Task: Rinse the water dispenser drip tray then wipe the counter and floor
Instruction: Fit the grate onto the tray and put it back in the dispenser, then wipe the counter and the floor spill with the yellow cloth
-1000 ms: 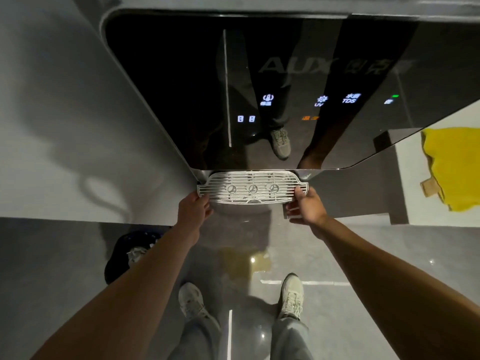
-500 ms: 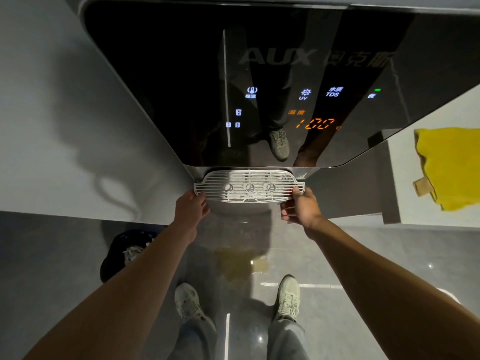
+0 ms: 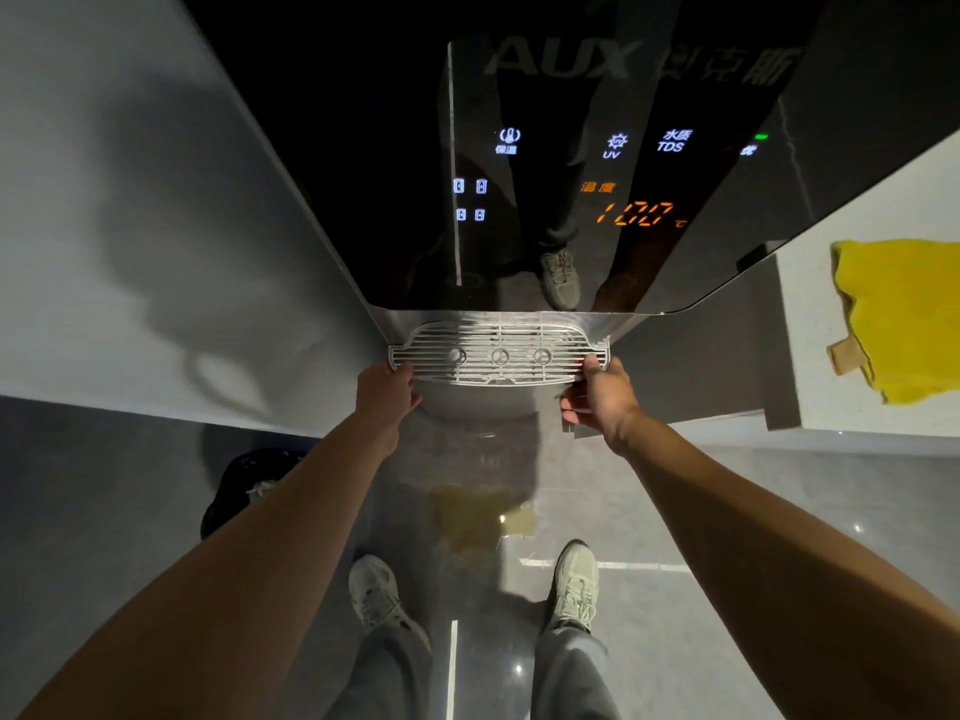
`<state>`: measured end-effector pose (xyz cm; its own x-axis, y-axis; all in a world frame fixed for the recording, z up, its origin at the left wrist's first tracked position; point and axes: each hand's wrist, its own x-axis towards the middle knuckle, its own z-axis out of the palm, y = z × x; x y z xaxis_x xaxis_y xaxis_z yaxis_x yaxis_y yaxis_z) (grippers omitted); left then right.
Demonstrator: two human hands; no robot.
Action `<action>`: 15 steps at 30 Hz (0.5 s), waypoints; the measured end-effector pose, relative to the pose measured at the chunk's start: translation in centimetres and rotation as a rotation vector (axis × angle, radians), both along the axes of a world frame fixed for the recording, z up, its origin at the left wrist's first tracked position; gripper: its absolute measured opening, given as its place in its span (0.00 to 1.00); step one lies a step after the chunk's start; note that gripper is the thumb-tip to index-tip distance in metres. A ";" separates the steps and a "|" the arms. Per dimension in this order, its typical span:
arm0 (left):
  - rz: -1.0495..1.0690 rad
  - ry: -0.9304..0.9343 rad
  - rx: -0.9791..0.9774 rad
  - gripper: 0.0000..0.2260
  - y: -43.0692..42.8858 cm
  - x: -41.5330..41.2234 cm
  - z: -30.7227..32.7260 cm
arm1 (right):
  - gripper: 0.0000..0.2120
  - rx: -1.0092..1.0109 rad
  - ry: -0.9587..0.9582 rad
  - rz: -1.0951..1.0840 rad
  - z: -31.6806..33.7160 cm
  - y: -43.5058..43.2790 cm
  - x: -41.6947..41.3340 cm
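Note:
The white slatted drip tray [image 3: 498,353] juts out at the bottom of the glossy black water dispenser [image 3: 545,174]. My left hand [image 3: 387,389] grips the tray's left end and my right hand [image 3: 597,397] grips its right end, fingers curled under it. A yellow cloth [image 3: 904,319] lies on the white counter [image 3: 810,387] to the right. On the grey floor between the dispenser and my shoes sits a yellowish puddle [image 3: 483,514].
A black bin [image 3: 244,485] with a bag stands on the floor at the left, by the grey wall [image 3: 130,226]. My shoes [image 3: 574,584] stand just behind the puddle. The dispenser's panel shows lit icons and an orange temperature reading.
The view has closed in on the dispenser. The tray shows further out from under the panel, both hands still on its ends. The orange temperature digits have lit up.

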<state>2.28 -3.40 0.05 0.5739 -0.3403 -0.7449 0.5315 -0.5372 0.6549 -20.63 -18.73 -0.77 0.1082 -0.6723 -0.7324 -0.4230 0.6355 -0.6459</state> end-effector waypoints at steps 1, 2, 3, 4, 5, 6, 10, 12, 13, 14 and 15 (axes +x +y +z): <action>-0.027 0.006 0.016 0.10 0.1 0.2 0.1 | 0.09 0.014 0.015 0.013 0.2 0.0 0.0; -0.070 0.002 0.033 0.11 0.1 0.5 0.3 | 0.09 0.029 0.031 0.025 0.6 0.0 -0.2; -0.131 -0.029 0.058 0.12 0.2 0.6 0.7 | 0.10 0.042 0.048 0.038 1.2 0.0 -0.3; -0.201 -0.093 0.093 0.14 0.4 0.6 1.1 | 0.11 0.052 0.062 0.048 1.8 -0.1 -0.5; -0.268 -0.182 0.137 0.15 0.6 0.6 1.8 | 0.12 0.060 0.072 0.055 2.7 0.0 -0.7; -0.327 -0.278 0.173 0.15 0.9 0.4 2.8 | 0.13 0.062 0.082 0.066 3.7 0.2 -0.9; -0.626 -0.489 0.189 0.13 2.4 -1.9 8.0 | 0.03 -0.013 0.000 0.128 9.9 2.6 -3.0; -0.924 -0.510 0.139 0.11 2.7 -4.1 11.0 | 0.08 -0.100 -0.070 0.185 13.5 4.2 -5.2; -1.053 -0.534 0.098 0.11 2.6 -5.4 12.7 | 0.09 -0.179 -0.073 0.222 15.4 4.9 -6.6; -1.147 -0.568 0.049 0.11 2.3 -6.8 14.5 | 0.09 -0.283 -0.051 0.257 17.0 5.2 -8.0; -1.210 -0.612 0.000 0.11 1.8 -8.1 16.3 | 0.08 -0.397 -0.004 0.290 18.7 5.2 -9.5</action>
